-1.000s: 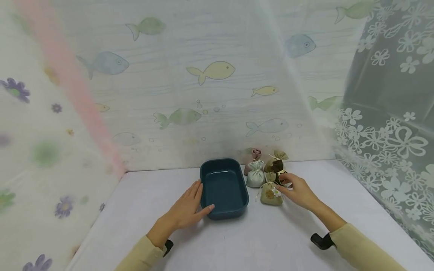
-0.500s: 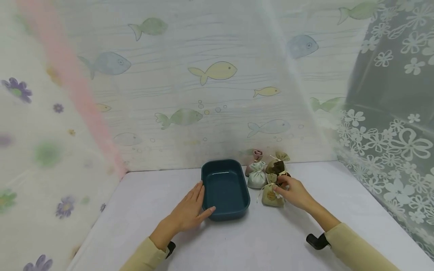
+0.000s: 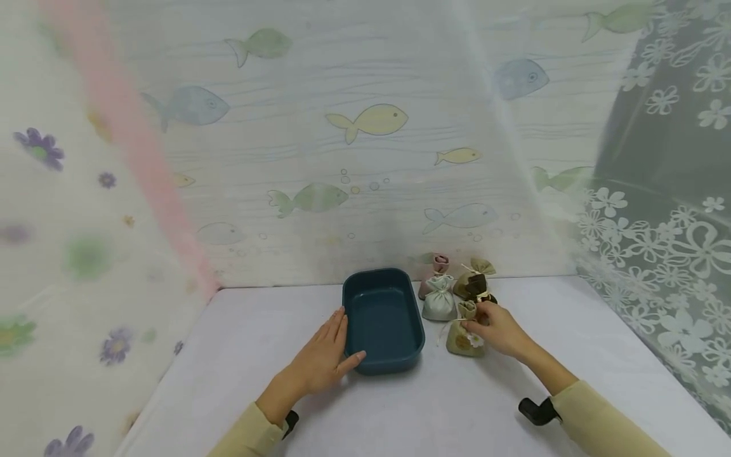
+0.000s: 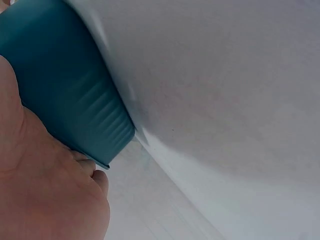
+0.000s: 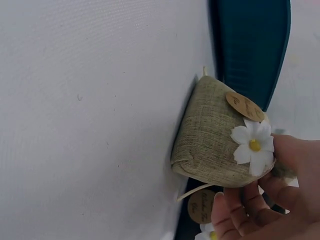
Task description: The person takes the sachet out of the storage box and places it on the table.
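A dark teal rectangular baking dish (image 3: 384, 367) sits on the white table. My left hand (image 3: 317, 357) rests against its left side, fingers straight along the wall and thumb at the near rim; the left wrist view shows the palm beside the dish's ribbed outer wall. To the dish's right, my right hand (image 3: 501, 329) pinches an olive-green drawstring sachet (image 5: 212, 132) by its gathered neck. That sachet bears a white fabric flower (image 5: 254, 145) and a round brown tag (image 5: 245, 106). Fingers hide part of the neck.
Behind the held sachet stand a pale mint satin sachet (image 3: 439, 304), a pink one (image 3: 440, 263), another olive one (image 3: 482, 266) and a dark brown one (image 3: 476, 288). A fish-print curtain (image 3: 365, 190) hangs along the table's back edge.
The olive-green sachet has come slightly towards me in my right hand, away from the others. My left hand stays against the dish. The head view has shifted a little.
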Demonstrator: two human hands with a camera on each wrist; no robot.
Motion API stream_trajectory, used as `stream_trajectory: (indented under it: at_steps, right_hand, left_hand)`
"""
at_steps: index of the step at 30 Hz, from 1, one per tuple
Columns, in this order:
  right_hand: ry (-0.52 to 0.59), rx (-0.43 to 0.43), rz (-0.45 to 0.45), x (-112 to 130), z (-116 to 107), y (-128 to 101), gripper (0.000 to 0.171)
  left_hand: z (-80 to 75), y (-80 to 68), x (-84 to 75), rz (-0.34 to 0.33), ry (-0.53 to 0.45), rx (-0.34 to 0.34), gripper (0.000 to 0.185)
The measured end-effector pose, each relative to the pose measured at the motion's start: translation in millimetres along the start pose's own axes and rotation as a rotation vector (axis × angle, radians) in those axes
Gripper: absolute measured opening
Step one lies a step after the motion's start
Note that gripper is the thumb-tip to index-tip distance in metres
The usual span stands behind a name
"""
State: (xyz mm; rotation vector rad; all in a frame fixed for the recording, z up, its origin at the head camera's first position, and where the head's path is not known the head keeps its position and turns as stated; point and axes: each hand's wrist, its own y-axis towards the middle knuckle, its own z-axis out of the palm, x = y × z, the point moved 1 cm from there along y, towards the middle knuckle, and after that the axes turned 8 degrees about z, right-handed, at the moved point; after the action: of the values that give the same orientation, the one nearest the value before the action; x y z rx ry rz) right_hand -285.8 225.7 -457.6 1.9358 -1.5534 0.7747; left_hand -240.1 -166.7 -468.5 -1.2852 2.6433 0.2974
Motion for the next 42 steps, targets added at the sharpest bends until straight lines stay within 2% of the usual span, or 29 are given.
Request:
stream_trajectory:
  at_steps: [6,12,19,24,30,42]
  right_hand:
    - [0.014,0.019,-0.044,3.5,-3.1,-4.1,0.016]
    - [0.023,0.049,-0.042,5.5,-3.5,-6.4,0.013]
    - [0.023,0.064,-0.071,11.1,-5.0,-13.3,0.01]
    - [0.028,0.043,-0.132,17.1,-10.9,-15.1,0.008]
    - [0.046,0.005,-0.149,30.4,-20.2,-12.5,0.01]
    - [0.059,-0.006,-0.213,75.0,-28.9,0.6,0.014]
  left_hand:
    - [4.4,0.0,4.5,-0.004,0.018,-0.007,0.097]
    - [7.5,1.0,4.5,0.016,0.034,-0.036,0.097]
    - [6.0,0.5,0.8,0.04,-0.017,-0.066,0.097]
    - [3.4,1.1,-2.0,0.025,-0.046,-0.042,0.096]
    - [0.0,2.4,-4.1,-0.003,-0.077,-0.003,0.096]
    - [-3.0,3.1,-7.1,-0.017,-0.042,0.015,0.096]
